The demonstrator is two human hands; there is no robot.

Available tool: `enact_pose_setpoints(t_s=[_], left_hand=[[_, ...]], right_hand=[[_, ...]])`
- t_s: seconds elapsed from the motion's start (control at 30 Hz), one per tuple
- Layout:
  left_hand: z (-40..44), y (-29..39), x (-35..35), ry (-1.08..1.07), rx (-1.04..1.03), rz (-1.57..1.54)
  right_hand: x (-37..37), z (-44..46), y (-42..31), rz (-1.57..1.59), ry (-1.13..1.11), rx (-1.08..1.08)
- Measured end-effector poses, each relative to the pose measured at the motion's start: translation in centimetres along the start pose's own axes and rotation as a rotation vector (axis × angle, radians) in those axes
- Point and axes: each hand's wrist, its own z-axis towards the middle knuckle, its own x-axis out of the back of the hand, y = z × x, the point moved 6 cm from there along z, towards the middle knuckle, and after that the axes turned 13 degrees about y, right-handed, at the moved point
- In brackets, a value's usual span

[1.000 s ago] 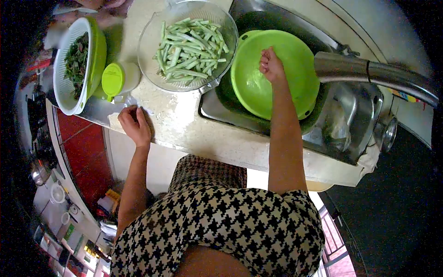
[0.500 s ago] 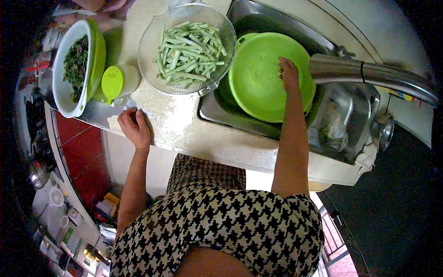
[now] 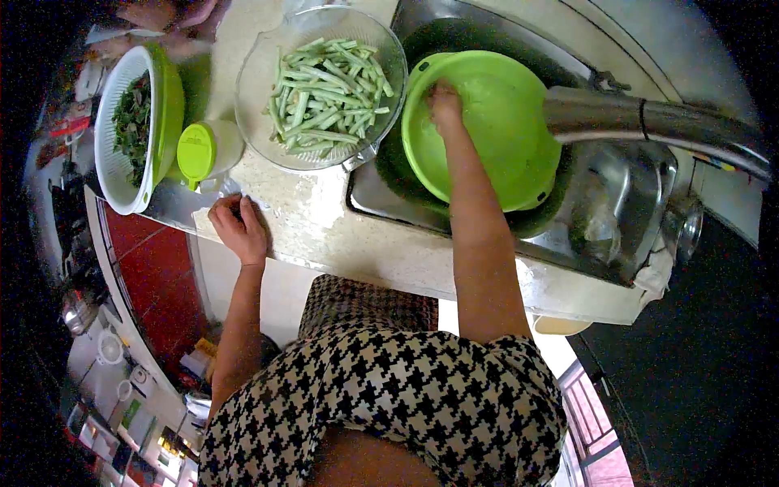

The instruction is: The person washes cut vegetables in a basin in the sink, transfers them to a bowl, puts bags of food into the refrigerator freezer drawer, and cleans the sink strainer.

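Kitchen counter [image 3: 398, 261], with the steel sink [image 3: 375, 191] at one o'clock and the green basin [image 3: 515, 154] within it. A clear bowl [image 3: 253, 105] of cut green beans [image 3: 329, 89] lies at eleven; a colander [image 3: 105, 138] of leafy greens [image 3: 132, 122], at ten. The right hand [image 3: 445, 107] has shifted to the basin's ten-o'clock side, baring its three-o'clock side; blur hides its grip. The left hand [image 3: 241, 231], loosely curled, appears unladen beside the green-lidded jar [image 3: 221, 146].
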Motion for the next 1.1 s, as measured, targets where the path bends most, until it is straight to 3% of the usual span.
enact_pose_setpoints(t_s=[0.1, 0.13, 0.2, 0.27, 0.3, 0.33, 0.4, 0.47, 0.53, 0.6, 0.67, 0.73, 0.8, 0.87, 0.9, 0.97, 1.1], left_hand=[[0.0, 0.1, 0.1, -0.017, 0.034, 0.009], [0.0, 0.3, 0.1, -0.011, 0.031, 0.009], [0.1, 0.2, 0.2, 0.001, 0.016, 0.013], [0.0, -0.1, 0.1, -0.012, 0.005, 0.017], [-0.1, -0.3, 0.1, -0.02, 0.003, 0.019], [-0.1, -0.2, 0.1, -0.015, -0.004, 0.014], [-0.1, 0.1, 0.3, -0.001, -0.011, 0.006], [-0.1, 0.3, 0.4, 0.002, -0.017, -0.01], [0.1, 0.1, 0.5, 0.005, -0.022, -0.013], [-0.1, -0.3, 0.4, 0.004, -0.017, -0.005], [-0.1, -0.2, 0.5, 0.005, -0.059, 0.008], [-0.2, 0.1, 0.7, 0.004, -0.055, 0.002], [0.0, 0.4, 0.7, 0.012, -0.011, -0.029], [-0.1, 0.6, 0.8, 0.019, -0.062, -0.05], [0.0, 0.8, 0.9, 0.016, -0.09, -0.064], [0.1, 1.4, 1.3, 0.005, -0.107, -0.078], [0.0, 1.1, 1.5, 0.001, -0.118, -0.077]], right_hand=[[0.6, -1.4, -2.7, 0.131, 0.128, -0.22], [3.9, -2.9, -7.0, 0.02, 0.21, -0.233], [4.2, -4.4, -8.1, 0.01, 0.316, -0.188], [4.5, -5.4, -8.8, -0.03, 0.246, -0.085], [4.0, -6.0, -9.1, -0.246, 0.046, 0.051], [3.7, -6.5, -8.8, -0.226, -0.022, 0.065], [3.9, -7.3, -7.8, -0.051, 0.2, 0.143], [3.2, -7.9, -6.1, 0.677, -0.343, -0.561], [6.0, -8.5, -9.1, 1.057, -0.526, -0.855], [13.1, -8.3, -15.7, 1.09, -0.33, -0.743], [17.3, -8.1, -20.7, 1.02, -0.064, -0.272], [21.5, -10.1, -28.4, 1.032, 0.136, 0.026], [21.0, -11.8, -32.8, 0.79, 0.222, 0.391], [16.9, -12.6, -35.9, 0.277, -0.008, 0.646], [17.0, -13.5, -36.4, 0.185, 0.097, 0.736], [17.4, -15.9, -36.7, -0.019, 0.302, 0.909], [20.9, -14.9, -34.3, 0.415, 0.203, 0.651]])
